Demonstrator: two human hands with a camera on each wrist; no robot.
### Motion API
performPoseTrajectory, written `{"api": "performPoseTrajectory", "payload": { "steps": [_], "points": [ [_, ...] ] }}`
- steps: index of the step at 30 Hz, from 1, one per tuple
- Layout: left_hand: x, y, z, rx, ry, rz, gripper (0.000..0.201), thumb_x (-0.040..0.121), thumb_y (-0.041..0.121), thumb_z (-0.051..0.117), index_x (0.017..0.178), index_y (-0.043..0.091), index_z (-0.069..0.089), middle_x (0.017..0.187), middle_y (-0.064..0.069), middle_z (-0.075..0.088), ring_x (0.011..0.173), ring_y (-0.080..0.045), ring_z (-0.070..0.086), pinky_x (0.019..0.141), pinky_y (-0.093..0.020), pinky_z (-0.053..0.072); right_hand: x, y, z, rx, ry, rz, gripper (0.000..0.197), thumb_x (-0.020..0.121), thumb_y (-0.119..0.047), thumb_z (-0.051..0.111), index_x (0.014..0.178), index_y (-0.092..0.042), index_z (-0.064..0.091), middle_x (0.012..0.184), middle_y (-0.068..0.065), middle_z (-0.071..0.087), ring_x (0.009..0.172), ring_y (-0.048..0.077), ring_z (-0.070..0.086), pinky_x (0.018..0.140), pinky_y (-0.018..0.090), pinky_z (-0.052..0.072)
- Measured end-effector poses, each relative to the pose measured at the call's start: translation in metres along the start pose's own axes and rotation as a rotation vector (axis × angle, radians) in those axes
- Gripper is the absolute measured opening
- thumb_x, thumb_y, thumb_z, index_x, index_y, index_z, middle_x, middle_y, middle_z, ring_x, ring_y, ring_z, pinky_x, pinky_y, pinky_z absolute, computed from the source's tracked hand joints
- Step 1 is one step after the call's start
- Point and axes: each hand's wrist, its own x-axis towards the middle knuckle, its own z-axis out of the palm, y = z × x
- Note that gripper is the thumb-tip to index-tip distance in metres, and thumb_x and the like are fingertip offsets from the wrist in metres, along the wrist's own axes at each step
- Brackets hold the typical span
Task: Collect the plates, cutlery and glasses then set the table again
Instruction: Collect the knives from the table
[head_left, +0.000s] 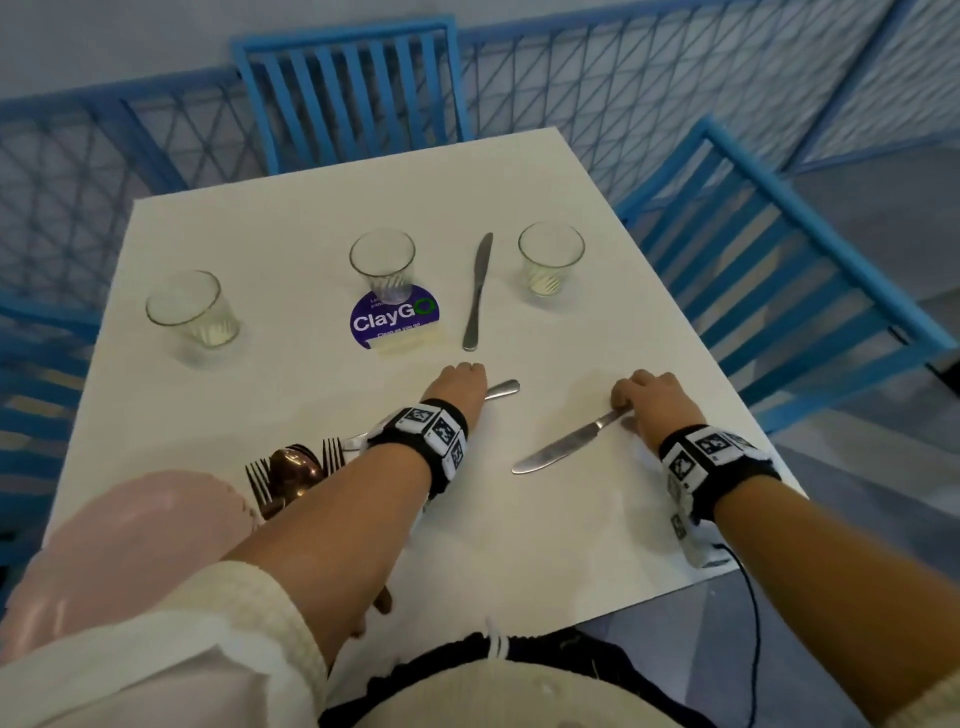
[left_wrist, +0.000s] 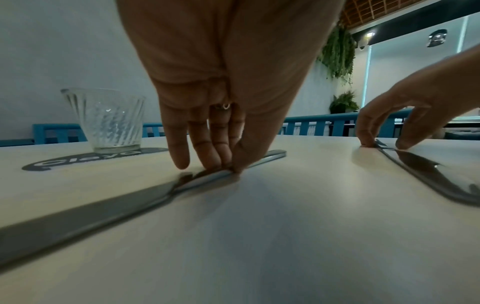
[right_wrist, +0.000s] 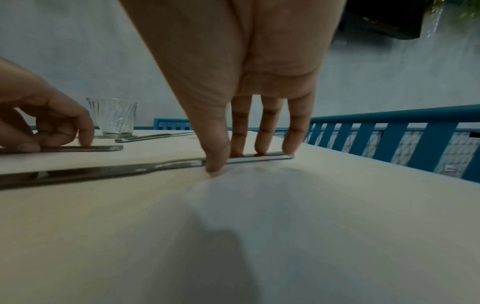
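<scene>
Plates (head_left: 130, 525) and some forks (head_left: 260, 483) are sitting stacked near us, but three glasses (head_left: 383, 265) and knives are still waiting on the table (head_left: 291, 223). We are bending both hands down (fingers curled): our left hand (head_left: 460, 387) is pinching one knife (head_left: 501, 389) and our right hand (head_left: 654, 400) another knife (head_left: 566, 447), both flat on the table.

Right hand (right_wrist: 233, 82) fingertips pinch knife (right_wrist: 155, 166) handle on table (right_wrist: 311, 226).

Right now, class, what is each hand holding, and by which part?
Each hand pinches a table knife by its handle, both still flat on the table: left hand on one knife, right hand on another knife.
</scene>
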Motion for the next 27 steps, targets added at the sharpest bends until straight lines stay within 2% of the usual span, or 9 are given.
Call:
{"api": "performPoseTrajectory", "payload": {
  "steps": [6,11,13,15,17,20,23,24,27],
  "points": [
    [0.003,0.000,-0.003,0.076,-0.092,0.040,0.035,0.093,0.002,0.044,0.128,-0.002,0.042,0.131,-0.018,0.048,0.123,-0.032,0.046,0.101,-0.038,0.041,0.011,-0.008,-0.010,-0.105,-0.169,0.040,0.024,0.091,-0.023,0.054,0.111,-0.012,0.062,0.117,0.010,0.056,0.110,0.029,0.051,0.094,0.034,0.044],
    [0.001,-0.005,-0.006,0.118,-0.118,0.083,0.037,0.094,0.003,0.040,0.131,-0.001,0.040,0.135,-0.018,0.044,0.127,-0.032,0.042,0.104,-0.038,0.038,0.014,-0.011,-0.011,-0.128,-0.215,0.041,0.027,0.091,-0.022,0.054,0.114,-0.008,0.059,0.119,0.013,0.056,0.108,0.028,0.055,0.092,0.030,0.043],
    [0.000,-0.008,-0.006,0.146,-0.127,0.105,0.036,0.095,0.001,0.036,0.131,-0.002,0.040,0.136,-0.019,0.042,0.128,-0.033,0.040,0.104,-0.038,0.037,0.014,-0.013,-0.012,-0.144,-0.232,0.041,0.025,0.092,-0.020,0.053,0.113,-0.008,0.059,0.118,0.012,0.056,0.099,0.024,0.054,0.091,0.029,0.043],
    [-0.001,-0.012,-0.008,0.180,-0.131,0.118,0.035,0.096,0.001,0.035,0.131,-0.002,0.041,0.136,-0.020,0.041,0.128,-0.033,0.041,0.104,-0.037,0.036,0.014,-0.012,-0.012,-0.144,-0.241,0.025,0.017,0.091,-0.020,0.054,0.106,-0.011,0.059,0.107,0.011,0.054,0.090,0.020,0.046,0.085,0.028,0.040],
    [-0.003,-0.017,-0.011,0.209,-0.138,0.137,0.035,0.097,0.004,0.035,0.131,-0.001,0.042,0.137,-0.019,0.043,0.127,-0.032,0.044,0.104,-0.035,0.037,0.013,-0.009,-0.011,-0.119,-0.224,-0.002,0.006,0.090,-0.018,0.054,0.094,-0.014,0.054,0.096,0.005,0.047,0.091,0.021,0.048,0.080,0.023,0.035],
    [-0.007,-0.026,-0.015,0.239,-0.125,0.166,0.036,0.097,0.005,0.036,0.131,0.002,0.045,0.135,-0.017,0.047,0.125,-0.030,0.047,0.102,-0.034,0.039,0.007,-0.005,-0.010,-0.074,-0.201,-0.042,0.010,0.090,-0.018,0.054,0.087,-0.017,0.044,0.093,0.002,0.048,0.090,0.022,0.049,0.081,0.024,0.035],
    [-0.011,-0.038,-0.018,0.252,-0.102,0.161,0.036,0.097,0.004,0.036,0.131,0.003,0.044,0.135,-0.018,0.044,0.125,-0.032,0.045,0.102,-0.037,0.040,0.001,-0.005,-0.007,-0.050,-0.189,-0.065,0.005,0.092,-0.019,0.052,0.097,-0.018,0.051,0.102,0.007,0.056,0.092,0.021,0.050,0.089,0.028,0.038],
    [-0.013,-0.042,-0.020,0.257,-0.094,0.156,0.036,0.097,0.004,0.036,0.131,0.003,0.044,0.135,-0.018,0.042,0.125,-0.033,0.045,0.101,-0.038,0.040,0.000,-0.005,-0.006,-0.050,-0.191,-0.063,0.013,0.093,-0.019,0.051,0.105,-0.016,0.056,0.105,0.008,0.057,0.098,0.023,0.052,0.090,0.028,0.038],
    [-0.020,-0.055,-0.026,0.283,-0.044,0.156,0.034,0.096,0.003,0.036,0.128,0.003,0.046,0.133,-0.019,0.042,0.121,-0.033,0.048,0.098,-0.038,0.041,-0.002,-0.005,-0.007,0.059,-0.179,-0.037,0.025,0.095,-0.020,0.046,0.114,-0.011,0.060,0.096,0.003,0.049,0.097,0.025,0.053,0.083,0.026,0.036]
  ]
}}
